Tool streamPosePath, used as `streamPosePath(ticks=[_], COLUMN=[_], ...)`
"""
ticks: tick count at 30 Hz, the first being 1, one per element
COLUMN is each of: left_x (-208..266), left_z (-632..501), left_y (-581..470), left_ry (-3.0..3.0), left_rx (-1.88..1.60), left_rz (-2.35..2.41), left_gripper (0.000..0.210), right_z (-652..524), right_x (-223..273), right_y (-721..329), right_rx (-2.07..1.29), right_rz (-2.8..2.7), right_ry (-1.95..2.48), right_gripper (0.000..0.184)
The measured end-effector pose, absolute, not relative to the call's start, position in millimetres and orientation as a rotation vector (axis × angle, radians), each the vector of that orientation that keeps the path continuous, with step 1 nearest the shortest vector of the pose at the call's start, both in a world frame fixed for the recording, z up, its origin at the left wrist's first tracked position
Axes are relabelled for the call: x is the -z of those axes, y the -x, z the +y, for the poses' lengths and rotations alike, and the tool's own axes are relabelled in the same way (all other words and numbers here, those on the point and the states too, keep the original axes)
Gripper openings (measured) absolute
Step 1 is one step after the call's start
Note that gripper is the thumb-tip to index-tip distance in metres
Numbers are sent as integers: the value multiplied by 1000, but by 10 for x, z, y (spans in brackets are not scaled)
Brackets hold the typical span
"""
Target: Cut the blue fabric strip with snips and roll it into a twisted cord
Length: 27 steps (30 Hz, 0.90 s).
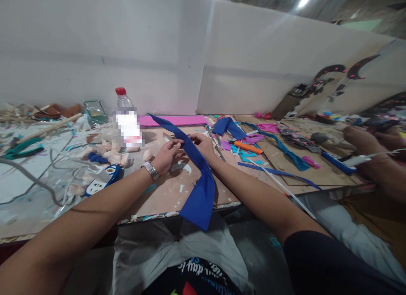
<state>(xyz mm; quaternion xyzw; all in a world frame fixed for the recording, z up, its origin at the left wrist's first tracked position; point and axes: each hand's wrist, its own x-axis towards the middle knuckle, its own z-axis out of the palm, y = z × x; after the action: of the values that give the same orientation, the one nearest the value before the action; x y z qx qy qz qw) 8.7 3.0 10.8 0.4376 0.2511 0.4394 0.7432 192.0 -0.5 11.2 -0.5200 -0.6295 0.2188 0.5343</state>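
The blue strip [197,159] lies between the two hands, above the front half of the bench [161,198]. It runs lengthwise, its narrow tip slanting up toward the back edge, its broad lower end hanging past the front edge. A twist or fold shows below the hands.

The left hand [166,156] is at the strip's left side, thumb and forefinger pinching its margin; a metal wristwatch [150,170] is worn on that wrist. The right hand [203,148] is at the opposite side, fingers bent inward against the strip; the strip hides part of them, so whether they pinch it cannot be told.

Along the back edge, beyond the hands, lies a long pink piece [177,121]. A bottle with a red cap [121,91] stands at its left end. Toward the left of the bench are a blue-and-white object [103,179] and, farther out, a green-handled tool [25,148].

Right of the right hand lie a folded blue piece [229,128] and an orange-handled tool [248,147]. A narrow blue strip [279,172] lies nearer the front edge. At the bench's right end a co-worker's hand [364,153] is in view, blurred, near a blue-and-white tool [338,162].
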Motion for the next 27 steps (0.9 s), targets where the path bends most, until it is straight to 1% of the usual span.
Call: streamPosePath(ticks=[4,7,9,11,13,15,20,21,25,27], left_x=[-81,-45,-22,-8,-12,-40,-177,-205,-282,-299], left_z=[64,106,138,166,183,185,149,140,114,113], left_y=[-92,-90,-82,-72,-63,-58,-24,-9,66,94], left_ry=[-977,-994,-984,-965,-949,-919,-725,-705,-682,-687], left_rx=[-991,-1068,-1121,-1169,-1204,-1215,-1136,-1106,-908,-841], left_rz=[606,632,644,653,656,633,518,509,488,492], left_gripper=[28,28,31,37,43,46,50,50,54,56], right_z=[100,213,273,297,282,246,195,198,221,225], right_x=[-45,-24,-22,-25,-36,-61,-138,-145,-133,-113], right_y=[-1951,-2018,-2061,-2081,-2071,-2043,-2004,-2010,-2055,-2078], right_rx=[-489,-300,-223,-217,-225,-201,21,37,13,-1], right_rz=[-1555,-1733,-1896,-1996,-2109,-2240,-2235,-2216,-2195,-2172], right_ry=[1219,1384,1443,1485,1603,1745,1840,1849,1844,1828], right_gripper=[39,39,43,54,69,77,64,59,31,27])
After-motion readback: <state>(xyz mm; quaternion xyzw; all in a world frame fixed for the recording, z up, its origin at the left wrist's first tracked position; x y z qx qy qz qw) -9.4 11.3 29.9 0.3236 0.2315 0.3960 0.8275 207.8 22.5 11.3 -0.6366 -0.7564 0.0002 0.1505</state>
